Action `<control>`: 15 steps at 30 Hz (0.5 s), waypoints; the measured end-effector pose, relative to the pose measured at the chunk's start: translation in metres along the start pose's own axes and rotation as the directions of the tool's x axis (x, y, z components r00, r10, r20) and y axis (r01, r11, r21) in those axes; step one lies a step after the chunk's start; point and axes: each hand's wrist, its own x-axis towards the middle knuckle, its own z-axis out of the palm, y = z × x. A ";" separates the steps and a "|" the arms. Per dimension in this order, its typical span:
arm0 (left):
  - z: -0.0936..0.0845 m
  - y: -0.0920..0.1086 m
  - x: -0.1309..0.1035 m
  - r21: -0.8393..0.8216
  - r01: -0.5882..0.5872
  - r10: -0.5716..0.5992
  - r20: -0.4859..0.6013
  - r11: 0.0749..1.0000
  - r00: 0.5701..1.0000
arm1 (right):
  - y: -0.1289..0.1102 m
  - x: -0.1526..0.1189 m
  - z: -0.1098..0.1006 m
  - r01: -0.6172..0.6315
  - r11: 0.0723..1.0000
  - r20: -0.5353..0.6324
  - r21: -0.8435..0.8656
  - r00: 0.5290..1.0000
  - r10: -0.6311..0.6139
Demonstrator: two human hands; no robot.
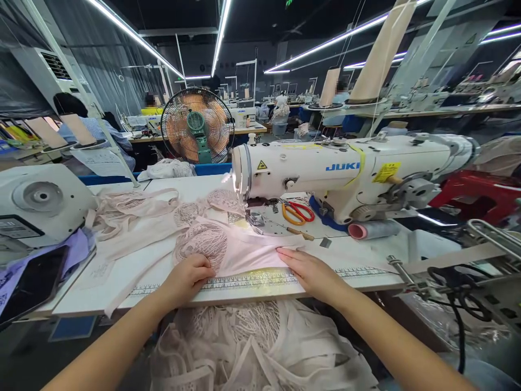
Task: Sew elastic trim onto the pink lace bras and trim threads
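Observation:
A pale pink lace bra (248,247) lies across the table in front of the sewing machine (301,165), its upper edge by the machine's presser foot and needle. My left hand (191,277) grips the lower edge of the lace cup, fingers curled with the thumb against the cloth. On the other side my right hand (307,270) holds the bra's wing, thumb and fingers pressed together on the fabric. Between both hands the cloth is spread fairly flat. More joined bra pieces (134,212) trail off to the left on the tabletop.
Scissors (296,212), a wooden-handled tool (300,233) and a thread cone (373,230) lie near the machine base. A printed ruler (244,281) runs along the table's front edge. Below hangs a heap of bras (260,347). A phone (35,279) is at left; a fan (197,126) stands behind.

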 end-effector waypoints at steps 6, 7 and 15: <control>-0.008 0.003 -0.012 0.149 -0.012 0.003 0.057 0.989 0.998 | -0.013 0.011 0.000 0.013 0.999 0.057 -0.033 0.998 -0.011; -0.008 0.004 -0.013 0.178 -0.015 0.002 0.071 0.984 0.997 | -0.013 0.012 0.000 0.013 0.999 0.059 -0.035 0.998 -0.011; -0.008 0.016 -0.017 0.337 -0.040 -0.015 0.157 0.941 0.987 | -0.012 0.006 -0.008 -0.002 1.000 0.053 0.003 0.999 0.002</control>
